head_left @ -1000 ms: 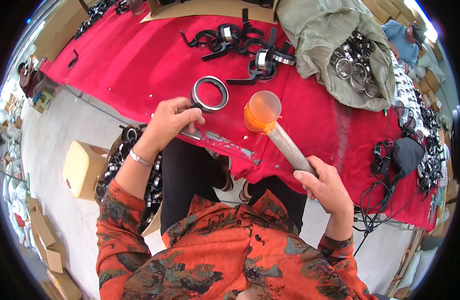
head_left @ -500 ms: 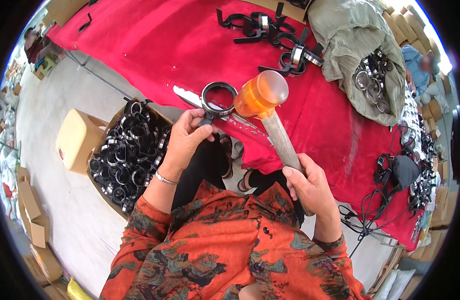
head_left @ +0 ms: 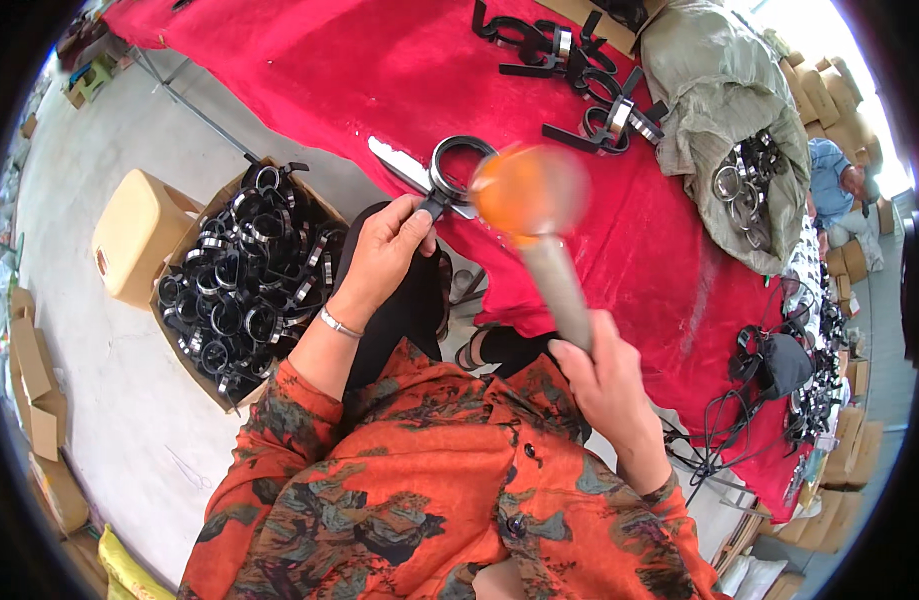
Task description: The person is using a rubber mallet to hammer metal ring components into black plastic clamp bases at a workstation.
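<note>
My left hand (head_left: 387, 245) pinches the short handle of a black ring-shaped part (head_left: 437, 187) at the near edge of the red-covered table. The ring lies over a bare pale strip in the cloth. My right hand (head_left: 607, 385) is wrapped round the grey handle of a mallet (head_left: 557, 285). Its orange head, blurred by motion, is just right of the ring; whether they touch I cannot tell. Farther back on the table lie several black ring parts with silver bands (head_left: 614, 120).
A cardboard box (head_left: 194, 375) full of black and silver rings stands on the floor at left, beside a beige plastic stool (head_left: 129, 235). A grey-green sack (head_left: 724, 90) spills similar rings at the table's right. Black cables (head_left: 714, 435) hang over the right edge. Another person (head_left: 829, 180) sits beyond.
The view has shifted slightly. The mallet head has gone from sharp to blurred and stays beside the ring. Both hands keep their holds.
</note>
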{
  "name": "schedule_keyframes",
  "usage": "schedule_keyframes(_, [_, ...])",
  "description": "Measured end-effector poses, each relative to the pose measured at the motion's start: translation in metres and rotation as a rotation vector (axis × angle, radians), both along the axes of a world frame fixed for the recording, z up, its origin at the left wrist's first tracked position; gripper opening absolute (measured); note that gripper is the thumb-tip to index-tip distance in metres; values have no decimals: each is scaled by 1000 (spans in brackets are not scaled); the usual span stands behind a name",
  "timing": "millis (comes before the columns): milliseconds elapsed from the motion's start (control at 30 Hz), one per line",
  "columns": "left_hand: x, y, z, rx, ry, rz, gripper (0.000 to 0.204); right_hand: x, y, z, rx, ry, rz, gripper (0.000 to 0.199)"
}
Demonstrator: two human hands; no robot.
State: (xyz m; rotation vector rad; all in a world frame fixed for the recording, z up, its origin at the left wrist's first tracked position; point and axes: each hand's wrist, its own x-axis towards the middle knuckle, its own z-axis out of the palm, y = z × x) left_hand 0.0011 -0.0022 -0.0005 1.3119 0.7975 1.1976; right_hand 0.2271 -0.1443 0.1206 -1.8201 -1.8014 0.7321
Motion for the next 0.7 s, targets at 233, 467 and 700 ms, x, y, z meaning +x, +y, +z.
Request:
schedule_keyframes(233, [-3,-1,0,-28,-22,4,21,-1,13,29,8,302,-55,25])
schedule_keyframes(467, [4,2,-2,-61,-43,-37,22,-25,66,13,-34,-46,163,34])
schedule_keyframes(700, [-7,-4,-2,-66,-2,-15,23,-31,82,69,183,159,10,34])
